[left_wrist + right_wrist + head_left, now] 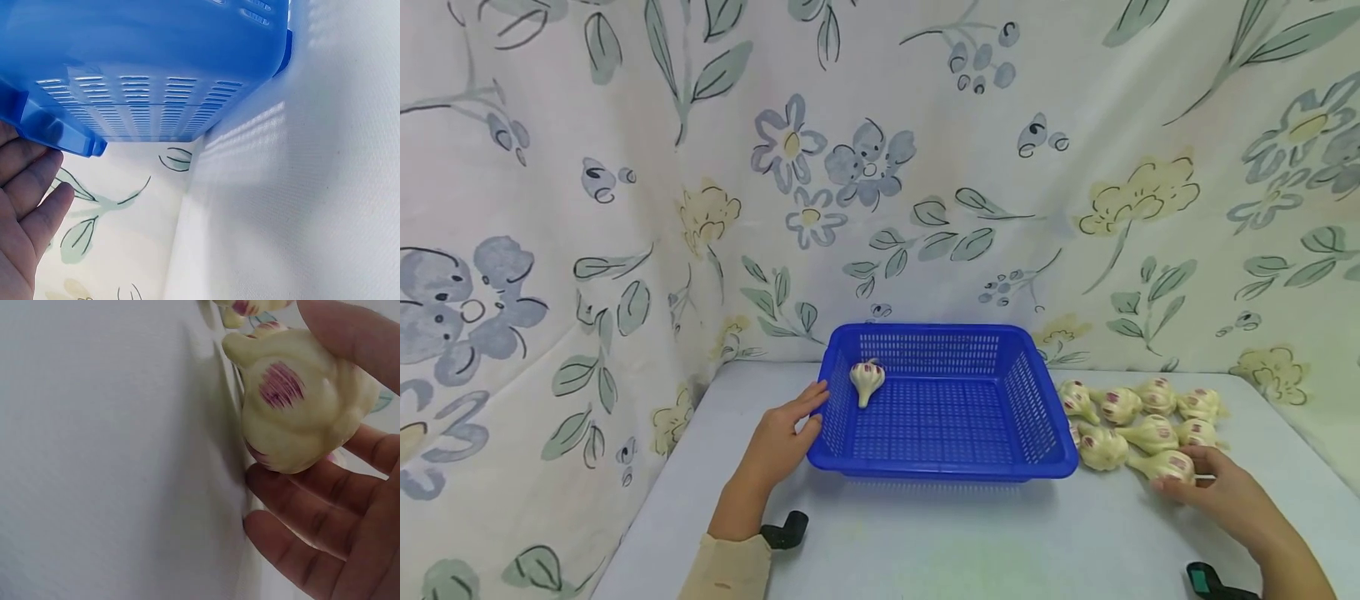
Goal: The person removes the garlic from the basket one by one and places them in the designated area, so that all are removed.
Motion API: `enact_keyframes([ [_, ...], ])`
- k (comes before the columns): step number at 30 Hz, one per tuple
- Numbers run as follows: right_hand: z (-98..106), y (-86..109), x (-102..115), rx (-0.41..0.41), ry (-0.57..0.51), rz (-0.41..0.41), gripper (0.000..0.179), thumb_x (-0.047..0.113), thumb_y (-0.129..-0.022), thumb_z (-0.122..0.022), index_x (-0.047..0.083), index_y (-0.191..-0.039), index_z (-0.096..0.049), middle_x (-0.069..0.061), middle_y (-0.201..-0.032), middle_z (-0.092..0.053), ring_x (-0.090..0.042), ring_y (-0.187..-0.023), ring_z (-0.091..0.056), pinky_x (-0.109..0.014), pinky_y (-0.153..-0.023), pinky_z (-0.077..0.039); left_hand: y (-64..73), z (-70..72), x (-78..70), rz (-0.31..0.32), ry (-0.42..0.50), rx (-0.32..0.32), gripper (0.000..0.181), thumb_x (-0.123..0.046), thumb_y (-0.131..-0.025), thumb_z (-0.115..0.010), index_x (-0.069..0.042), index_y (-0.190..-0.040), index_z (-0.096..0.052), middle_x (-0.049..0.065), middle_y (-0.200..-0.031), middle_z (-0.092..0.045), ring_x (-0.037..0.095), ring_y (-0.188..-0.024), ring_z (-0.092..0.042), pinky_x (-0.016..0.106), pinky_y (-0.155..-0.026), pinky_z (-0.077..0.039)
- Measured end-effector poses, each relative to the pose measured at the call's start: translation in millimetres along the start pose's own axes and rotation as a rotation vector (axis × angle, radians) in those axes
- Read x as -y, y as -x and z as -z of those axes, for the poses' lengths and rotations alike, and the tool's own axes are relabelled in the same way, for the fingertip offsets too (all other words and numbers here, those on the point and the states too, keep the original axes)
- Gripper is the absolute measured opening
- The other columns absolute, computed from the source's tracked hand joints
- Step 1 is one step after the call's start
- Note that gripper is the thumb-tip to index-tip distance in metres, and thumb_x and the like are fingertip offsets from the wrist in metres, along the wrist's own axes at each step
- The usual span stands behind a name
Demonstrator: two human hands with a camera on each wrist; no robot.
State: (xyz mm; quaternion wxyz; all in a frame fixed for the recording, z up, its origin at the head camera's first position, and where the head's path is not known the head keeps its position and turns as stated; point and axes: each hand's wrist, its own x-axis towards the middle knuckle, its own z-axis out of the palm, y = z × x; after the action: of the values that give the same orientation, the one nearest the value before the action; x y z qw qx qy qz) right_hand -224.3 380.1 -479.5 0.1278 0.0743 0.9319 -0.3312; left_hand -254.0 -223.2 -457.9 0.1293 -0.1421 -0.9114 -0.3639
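Note:
My right hand (pixel 1217 487) pinches a garlic bulb (pixel 1172 467) at the front of a group on the table's right side. In the right wrist view the thumb lies over this pale bulb (pixel 294 400) with purple patches, fingers beneath it. My left hand (pixel 786 437) rests against the left side of a blue plastic basket (pixel 943 472). Its fingers (pixel 37 159) look fairly straight, with the tips at the rim in the left wrist view. One garlic bulb (pixel 867 379) lies inside the basket, near its back left corner.
Several more garlic bulbs (pixel 1150 433) lie close together right of the basket, some near its wall. A white table (pixel 880 550) bears everything. Behind it hangs a floral curtain (pixel 925 167), which also runs along the left side.

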Motion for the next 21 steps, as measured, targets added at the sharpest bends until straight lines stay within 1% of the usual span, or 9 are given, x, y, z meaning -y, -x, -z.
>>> enact_keyframes([
  [2, -2.2, -1.9, 0.3, -0.009, 0.006, 0.005, 0.098, 0.052, -0.087, -0.068, -0.014, -0.144, -0.023, -0.039, -0.128, -0.051, -0.035, -0.103, -0.061, -0.036, -0.072, -0.053, -0.1, 0.2, -0.2, 0.006, 0.004, 0.006, 0.04, -0.017, -0.096, -0.056, -0.009, -0.135, -0.061, -0.004, -0.146, -0.051, 0.019, -0.136, -0.048, 0.046, -0.107, -0.043],
  [4, -4.0, -3.2, 1.0, -0.016, 0.012, 0.01, 0.099, 0.051, -0.087, -0.069, -0.016, -0.143, -0.022, -0.039, -0.125, -0.052, -0.037, -0.103, -0.061, -0.039, -0.072, -0.054, 0.0, 0.5, -0.4, 0.015, 0.007, 0.011, 0.04, -0.017, -0.096, -0.056, -0.01, -0.135, -0.061, -0.005, -0.147, -0.051, 0.019, -0.136, -0.047, 0.046, -0.108, -0.043],
  [8, -6.9, -4.3, 3.6, -0.024, 0.014, 0.015, 0.1, 0.051, -0.088, -0.068, -0.017, -0.143, -0.021, -0.039, -0.124, -0.054, -0.042, -0.105, -0.06, -0.041, -0.074, -0.054, 0.1, 0.5, -0.5, 0.021, 0.009, 0.013, 0.04, -0.018, -0.096, -0.056, -0.01, -0.136, -0.06, -0.006, -0.147, -0.05, 0.019, -0.137, -0.046, 0.047, -0.108, -0.042],
  [11, -7.2, -4.5, 5.5, -0.015, 0.015, 0.008, 0.1, 0.053, -0.089, -0.066, -0.017, -0.144, -0.019, -0.04, -0.124, -0.053, -0.042, -0.105, -0.06, -0.043, -0.075, -0.054, 0.1, 0.2, -0.3, 0.021, 0.009, 0.009, 0.041, -0.017, -0.096, -0.056, -0.01, -0.136, -0.06, -0.006, -0.147, -0.05, 0.019, -0.137, -0.046, 0.047, -0.108, -0.042],
  [14, -7.4, -4.6, 6.1, -0.005, 0.032, 0.009, 0.099, 0.054, -0.09, -0.064, -0.016, -0.145, -0.019, -0.037, -0.121, -0.055, -0.037, -0.101, -0.06, -0.041, -0.074, -0.052, -0.2, -0.1, -0.1, 0.02, 0.008, 0.009, 0.041, -0.017, -0.096, -0.056, -0.011, -0.136, -0.06, -0.006, -0.147, -0.05, 0.019, -0.137, -0.046, 0.046, -0.107, -0.043],
  [18, -8.1, -4.9, 5.7, -0.01, 0.069, 0.021, 0.095, 0.054, -0.09, -0.063, -0.013, -0.145, -0.024, -0.032, -0.118, -0.058, -0.031, -0.099, -0.059, -0.036, -0.071, -0.049, -0.5, -0.4, -0.3, 0.022, 0.007, 0.009, 0.041, -0.017, -0.096, -0.055, -0.011, -0.136, -0.06, -0.006, -0.147, -0.05, 0.019, -0.137, -0.046, 0.046, -0.107, -0.043],
  [21, -8.8, -5.1, 5.8, -0.015, 0.077, 0.02, 0.094, 0.055, -0.09, -0.063, -0.012, -0.144, -0.026, -0.033, -0.12, -0.057, -0.033, -0.101, -0.058, -0.037, -0.072, -0.049, -0.3, -0.2, -0.6, 0.026, 0.006, 0.01, 0.041, -0.017, -0.096, -0.055, -0.011, -0.136, -0.06, -0.006, -0.147, -0.05, 0.019, -0.138, -0.046, 0.046, -0.107, -0.043],
])
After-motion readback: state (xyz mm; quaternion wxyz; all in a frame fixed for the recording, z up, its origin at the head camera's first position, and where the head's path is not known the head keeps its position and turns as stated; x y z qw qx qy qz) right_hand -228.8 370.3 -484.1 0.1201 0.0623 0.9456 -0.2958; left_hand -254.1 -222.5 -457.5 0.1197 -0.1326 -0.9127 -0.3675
